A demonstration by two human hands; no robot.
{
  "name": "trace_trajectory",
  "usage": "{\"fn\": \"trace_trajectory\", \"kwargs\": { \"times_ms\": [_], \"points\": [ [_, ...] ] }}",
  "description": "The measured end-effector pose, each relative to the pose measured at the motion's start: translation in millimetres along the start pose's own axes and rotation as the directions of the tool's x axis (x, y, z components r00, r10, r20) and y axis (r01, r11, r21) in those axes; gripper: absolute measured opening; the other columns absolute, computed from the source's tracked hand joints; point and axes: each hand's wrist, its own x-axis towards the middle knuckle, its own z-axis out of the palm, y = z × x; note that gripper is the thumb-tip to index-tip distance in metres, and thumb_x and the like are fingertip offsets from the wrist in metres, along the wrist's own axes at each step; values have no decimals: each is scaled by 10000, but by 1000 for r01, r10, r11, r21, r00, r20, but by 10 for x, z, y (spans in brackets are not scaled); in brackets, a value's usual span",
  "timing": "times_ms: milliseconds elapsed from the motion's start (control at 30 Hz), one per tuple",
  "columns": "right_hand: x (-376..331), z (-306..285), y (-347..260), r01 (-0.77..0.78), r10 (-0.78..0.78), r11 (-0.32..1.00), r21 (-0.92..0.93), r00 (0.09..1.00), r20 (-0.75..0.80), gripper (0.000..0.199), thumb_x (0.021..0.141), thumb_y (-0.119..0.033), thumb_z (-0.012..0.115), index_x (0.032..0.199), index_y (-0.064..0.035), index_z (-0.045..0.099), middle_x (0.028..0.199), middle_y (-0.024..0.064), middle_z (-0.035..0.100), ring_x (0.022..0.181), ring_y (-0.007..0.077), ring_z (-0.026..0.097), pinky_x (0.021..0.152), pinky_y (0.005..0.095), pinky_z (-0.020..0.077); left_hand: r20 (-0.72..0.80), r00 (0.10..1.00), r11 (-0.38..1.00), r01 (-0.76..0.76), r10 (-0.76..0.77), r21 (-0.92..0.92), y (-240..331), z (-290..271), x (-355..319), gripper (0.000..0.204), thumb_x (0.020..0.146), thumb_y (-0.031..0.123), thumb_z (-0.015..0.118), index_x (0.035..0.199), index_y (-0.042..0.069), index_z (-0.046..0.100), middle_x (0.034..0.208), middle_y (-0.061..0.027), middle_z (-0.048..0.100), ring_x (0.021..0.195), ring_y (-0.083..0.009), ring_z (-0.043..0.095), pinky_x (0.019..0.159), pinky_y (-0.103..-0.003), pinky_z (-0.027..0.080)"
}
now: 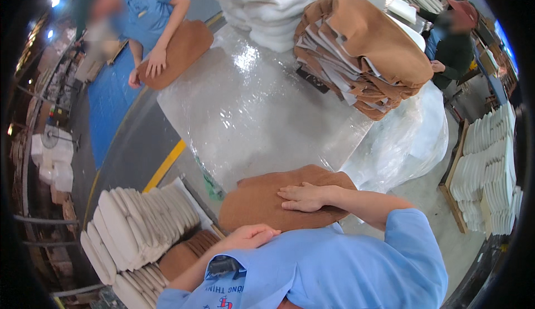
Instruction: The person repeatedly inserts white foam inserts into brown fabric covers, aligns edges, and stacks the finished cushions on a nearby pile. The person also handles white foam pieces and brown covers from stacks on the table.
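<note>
A brown fabric-covered cushion [245, 206] lies flat at the near edge of the plastic-covered table [251, 125], close against my body. My right hand [304, 197] rests flat on its top, with the fingers stretched out. At the cushion's near left edge, my left hand [253, 236] is closed, its fingers curled together between cushion and shirt. Whatever those fingers may hold is hidden.
Beyond the table's far right side rises a stack of brown covers [362, 47], beside white padding [273, 2]. White cushions [145, 225] are piled at near left, more pads [482, 169] at right. A co-worker presses another brown cushion [186, 44]; another person stands far right.
</note>
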Motion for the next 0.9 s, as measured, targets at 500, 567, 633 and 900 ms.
{"fn": "trace_trajectory", "kwargs": {
  "times_ms": [500,567,633,900],
  "points": [
    [361,-125,450,-283,295,955,84,927,-230,561,1035,-438,616,1470,-84,610,1616,191,471,1485,366,453,1201,485,383,-43,998,499,58,-42,865,-182,-790,1368,759,1123,566,285,1698,72,257,1786,-130,195,1643,-330,194,1331,-512,173],
    [343,-176,498,-365,277,927,-92,827,-489,390,951,-302,733,1273,-85,706,1356,183,618,1280,372,602,1065,531,481,-94,995,525,104,-45,845,-199,-826,1458,766,1117,576,288,1699,79,261,1791,-125,179,1642,-324,200,1329,-522,181],
    [304,-284,477,-447,291,864,-232,819,-495,357,945,-263,733,1244,-70,707,1274,187,654,1223,383,642,1019,543,511,-170,985,553,139,5,821,-337,-795,1494,761,1107,566,337,1689,77,283,1779,-139,204,1622,-341,242,1313,-534,218],
    [340,-68,710,-330,291,942,56,725,-624,163,1017,-206,621,1145,-105,618,1107,159,682,1056,424,668,875,568,528,-326,770,436,69,549,898,-316,-746,1792,617,976,360,723,1469,26,559,1531,-233,478,1317,-456,557,1124,-568,425]
  ]
}}
